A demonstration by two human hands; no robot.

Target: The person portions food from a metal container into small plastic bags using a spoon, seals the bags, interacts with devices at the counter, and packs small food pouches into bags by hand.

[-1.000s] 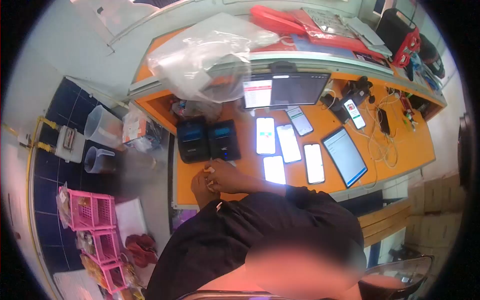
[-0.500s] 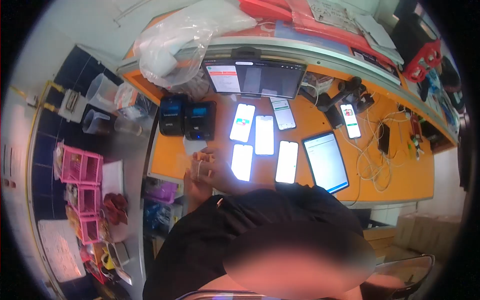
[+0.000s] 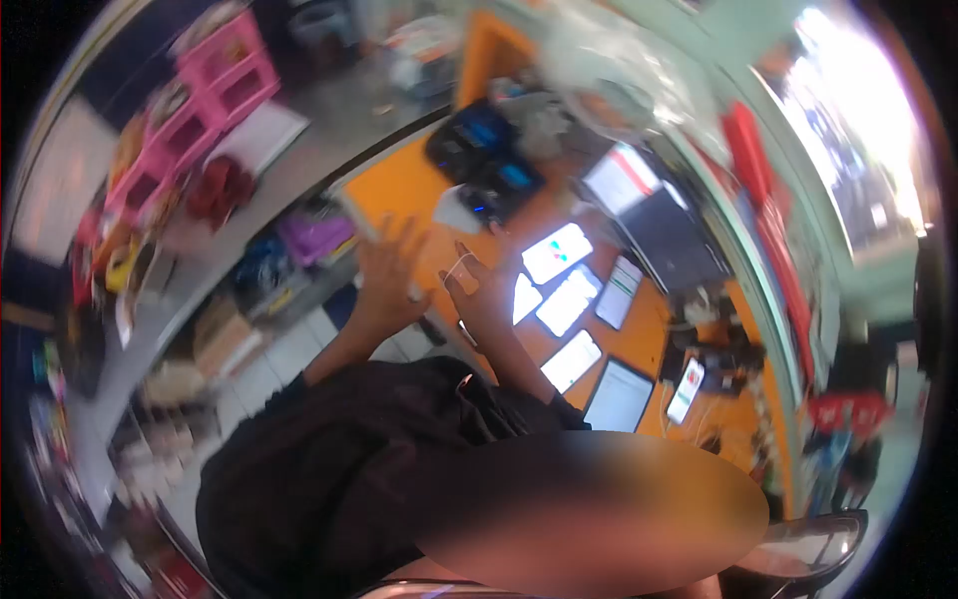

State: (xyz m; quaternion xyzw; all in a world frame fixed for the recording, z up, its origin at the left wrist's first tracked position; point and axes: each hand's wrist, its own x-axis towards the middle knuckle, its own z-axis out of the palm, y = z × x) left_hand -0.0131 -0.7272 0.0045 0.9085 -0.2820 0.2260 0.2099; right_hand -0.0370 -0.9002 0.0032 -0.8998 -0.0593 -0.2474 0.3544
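My left hand (image 3: 391,280) is raised over the left edge of the orange desk (image 3: 394,180), its fingers spread and nothing in it. Beside it, my right hand (image 3: 482,295) has its fingers apart, with a thin pale loop (image 3: 459,266) around them. White paper (image 3: 456,212) lies beyond my hands, by two dark printers (image 3: 482,165) with lit blue displays. Right of my right hand are several lit phones (image 3: 569,299), one partly hidden by that hand, and a tablet (image 3: 619,395).
A monitor (image 3: 664,220) stands behind the phones. A clear plastic bag (image 3: 609,75) rests on the shelf. Pink baskets (image 3: 210,110) and a dark red cloth (image 3: 218,190) are on the counter at the left. A chair (image 3: 818,549) is at the lower right.
The view has turned towards the left counter. My hands, earlier close together over the desk, have moved apart with fingers spread.
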